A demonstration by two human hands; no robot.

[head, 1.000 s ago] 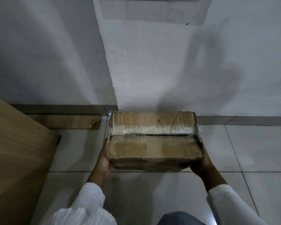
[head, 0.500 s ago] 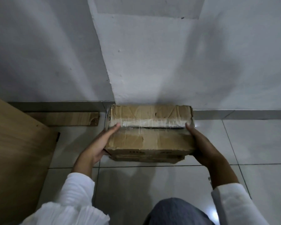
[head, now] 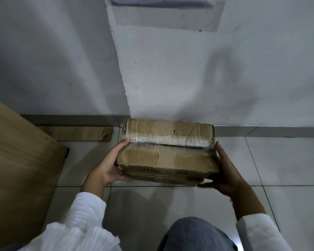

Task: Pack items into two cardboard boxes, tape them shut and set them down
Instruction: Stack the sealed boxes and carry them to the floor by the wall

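Hands: left hand (head: 108,167) and right hand (head: 225,171) clasp the taped brown cardboard box (head: 168,153) by its ends.
Risk: its gaping seam may split if dropped onto the box beneath.

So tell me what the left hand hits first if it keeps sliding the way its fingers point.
Probably the wooden plank or the grey skirting behind it. The left hand points along the cardboard box side toward the wall; depth is unclear.
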